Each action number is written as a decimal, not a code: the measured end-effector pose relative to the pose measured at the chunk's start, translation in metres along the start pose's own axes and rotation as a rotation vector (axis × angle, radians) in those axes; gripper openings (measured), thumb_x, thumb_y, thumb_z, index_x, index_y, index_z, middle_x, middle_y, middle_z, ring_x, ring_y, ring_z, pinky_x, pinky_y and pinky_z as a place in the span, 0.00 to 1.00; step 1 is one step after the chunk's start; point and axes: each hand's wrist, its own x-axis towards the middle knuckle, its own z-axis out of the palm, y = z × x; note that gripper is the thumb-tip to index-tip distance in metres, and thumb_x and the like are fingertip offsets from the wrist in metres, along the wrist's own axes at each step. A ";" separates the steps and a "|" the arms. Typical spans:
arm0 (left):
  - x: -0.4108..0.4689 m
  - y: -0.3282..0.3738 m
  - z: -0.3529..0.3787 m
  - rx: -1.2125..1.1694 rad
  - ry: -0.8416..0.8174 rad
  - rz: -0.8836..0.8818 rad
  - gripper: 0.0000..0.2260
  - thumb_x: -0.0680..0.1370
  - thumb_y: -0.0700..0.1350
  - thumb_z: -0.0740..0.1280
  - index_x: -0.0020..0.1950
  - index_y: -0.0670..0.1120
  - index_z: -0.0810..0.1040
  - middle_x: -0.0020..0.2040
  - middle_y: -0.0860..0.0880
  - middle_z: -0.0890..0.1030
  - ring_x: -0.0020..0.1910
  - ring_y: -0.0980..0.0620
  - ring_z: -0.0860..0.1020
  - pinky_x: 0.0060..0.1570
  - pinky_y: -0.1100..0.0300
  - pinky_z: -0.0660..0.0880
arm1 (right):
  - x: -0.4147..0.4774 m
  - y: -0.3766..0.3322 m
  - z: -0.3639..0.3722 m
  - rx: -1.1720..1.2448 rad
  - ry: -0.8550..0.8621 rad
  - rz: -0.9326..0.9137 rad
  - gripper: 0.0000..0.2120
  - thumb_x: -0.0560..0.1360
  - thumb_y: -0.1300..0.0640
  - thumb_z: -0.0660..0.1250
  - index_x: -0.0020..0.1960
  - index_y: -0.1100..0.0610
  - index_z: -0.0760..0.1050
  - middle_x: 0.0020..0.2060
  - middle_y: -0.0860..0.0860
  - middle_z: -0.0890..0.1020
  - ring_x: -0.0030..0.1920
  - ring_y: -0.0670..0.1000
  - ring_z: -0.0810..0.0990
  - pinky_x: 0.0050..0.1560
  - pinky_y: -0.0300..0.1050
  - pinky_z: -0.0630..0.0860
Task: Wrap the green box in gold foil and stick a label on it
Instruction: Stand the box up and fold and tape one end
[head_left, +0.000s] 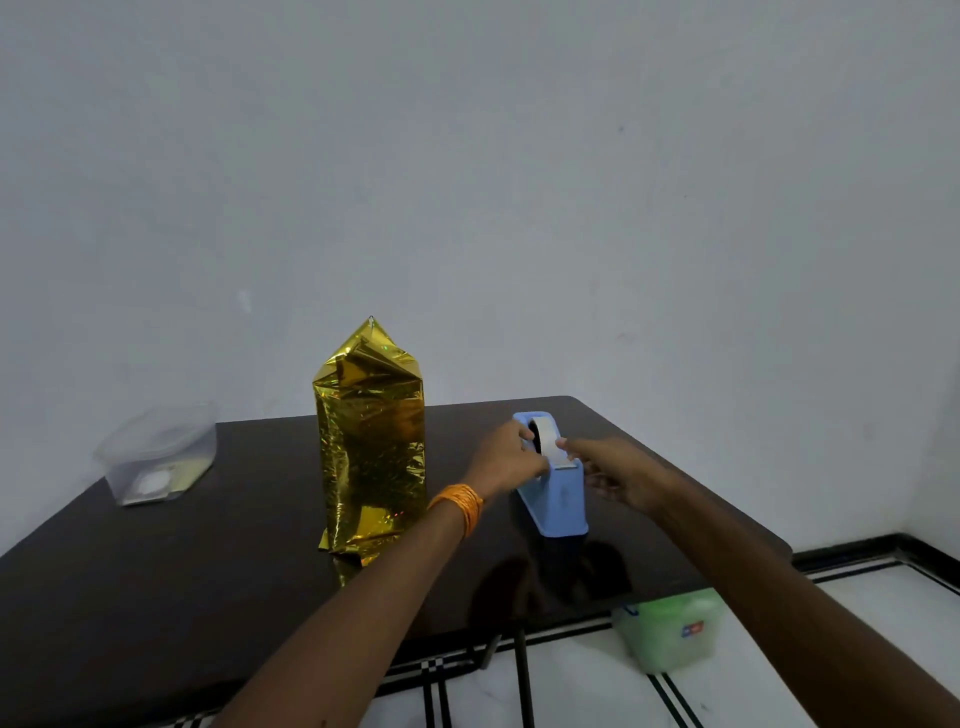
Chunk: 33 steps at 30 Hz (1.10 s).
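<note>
A tall box wrapped in gold foil stands upright on the dark table, its foil gathered to a point on top; no green shows. To its right sits a light blue tape dispenser with a white tape roll. My left hand, orange bangles at the wrist, holds the dispenser's left side by the roll. My right hand pinches the free end of the tape at the dispenser's top.
A clear plastic container with white and yellow items inside stands at the table's far left. A green plastic tub sits on the tiled floor beyond the table's right edge. A grey wall rises behind the table.
</note>
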 end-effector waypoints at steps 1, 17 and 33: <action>-0.002 -0.003 0.004 0.027 -0.056 -0.019 0.15 0.72 0.41 0.73 0.57 0.43 0.77 0.50 0.45 0.79 0.52 0.44 0.79 0.50 0.50 0.78 | 0.001 0.000 0.002 0.027 -0.006 0.007 0.09 0.76 0.53 0.72 0.42 0.58 0.80 0.30 0.50 0.76 0.29 0.46 0.69 0.30 0.38 0.64; -0.006 -0.026 0.022 0.006 0.036 0.121 0.16 0.68 0.49 0.80 0.47 0.40 0.83 0.49 0.45 0.84 0.45 0.51 0.79 0.35 0.66 0.68 | -0.006 -0.015 0.015 -0.015 0.202 -0.242 0.14 0.73 0.63 0.73 0.30 0.62 0.77 0.24 0.49 0.76 0.20 0.42 0.68 0.23 0.35 0.62; -0.009 -0.028 0.030 0.039 0.088 0.162 0.18 0.70 0.50 0.78 0.53 0.40 0.84 0.54 0.44 0.84 0.51 0.49 0.80 0.50 0.55 0.79 | -0.033 0.035 0.013 -0.397 0.282 -0.311 0.14 0.72 0.61 0.74 0.28 0.60 0.77 0.24 0.48 0.76 0.22 0.42 0.70 0.23 0.30 0.66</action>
